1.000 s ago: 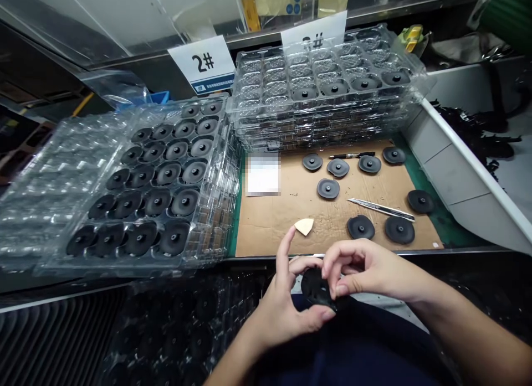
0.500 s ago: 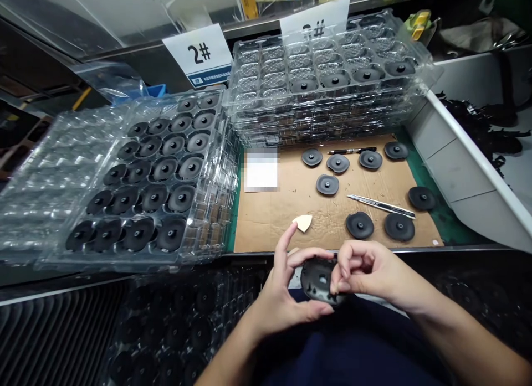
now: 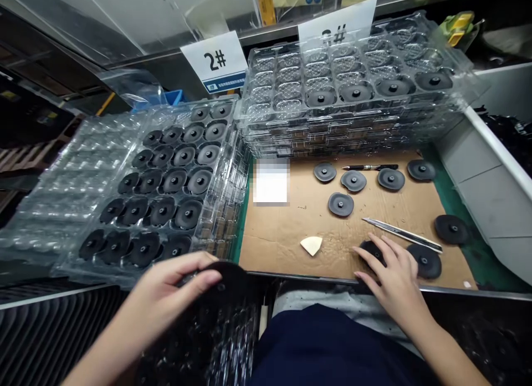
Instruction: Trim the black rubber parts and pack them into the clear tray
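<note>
My left hand (image 3: 172, 289) is closed on a round black disc part (image 3: 229, 276) and holds it just in front of the left clear tray (image 3: 224, 220), near its front right corner. That tray has rows of the same black discs in its pockets. My right hand (image 3: 393, 278) lies on the cardboard mat (image 3: 286, 236) with fingers spread over another black disc (image 3: 371, 249), touching it. A second loose disc (image 3: 428, 260) lies right beside that hand.
A stack of clear trays (image 3: 353, 114) stands at the back with a few discs in its top row. Several loose discs, a pen (image 3: 368, 167), a metal blade tool (image 3: 401, 233) and a small cream wedge (image 3: 312, 245) lie on the mat. A white bin wall (image 3: 477, 170) stands at the right.
Both hands held one disc together near my lap. Now my left hand has carried it left toward the tray, and my right hand has reached forward onto a disc on the mat.
</note>
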`<action>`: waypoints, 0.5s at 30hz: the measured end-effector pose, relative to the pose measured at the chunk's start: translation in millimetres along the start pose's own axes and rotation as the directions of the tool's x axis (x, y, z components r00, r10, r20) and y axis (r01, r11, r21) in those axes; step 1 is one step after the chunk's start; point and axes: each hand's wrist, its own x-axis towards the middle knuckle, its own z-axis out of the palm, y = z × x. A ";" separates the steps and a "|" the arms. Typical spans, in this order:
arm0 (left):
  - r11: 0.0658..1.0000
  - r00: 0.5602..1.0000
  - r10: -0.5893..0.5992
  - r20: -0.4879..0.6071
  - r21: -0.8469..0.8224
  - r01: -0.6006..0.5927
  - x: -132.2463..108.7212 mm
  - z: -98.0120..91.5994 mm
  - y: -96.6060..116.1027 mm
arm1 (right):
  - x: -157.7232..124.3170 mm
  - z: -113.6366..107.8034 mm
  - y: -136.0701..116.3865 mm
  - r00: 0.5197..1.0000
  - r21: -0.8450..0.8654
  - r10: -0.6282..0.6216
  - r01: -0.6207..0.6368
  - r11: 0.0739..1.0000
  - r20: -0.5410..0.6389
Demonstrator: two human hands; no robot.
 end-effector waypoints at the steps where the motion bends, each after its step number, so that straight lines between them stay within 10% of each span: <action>1: 0.999 0.996 -0.012 -0.088 0.051 0.017 8.2 -14.6 -1.2 | 2.7 4.1 0.9 1.000 -0.013 -0.024 0.024 1.000 -0.002; 5: 0.980 0.910 -0.101 -0.402 0.118 0.160 58.0 -62.8 -14.9 | 7.5 11.1 7.2 1.000 0.034 -0.002 0.003 0.999 -0.027; 15: 0.983 0.709 -0.149 -0.689 -0.026 0.182 206.5 -156.7 -73.1 | 1.0 33.8 43.8 0.977 0.019 -0.171 0.175 0.984 -0.130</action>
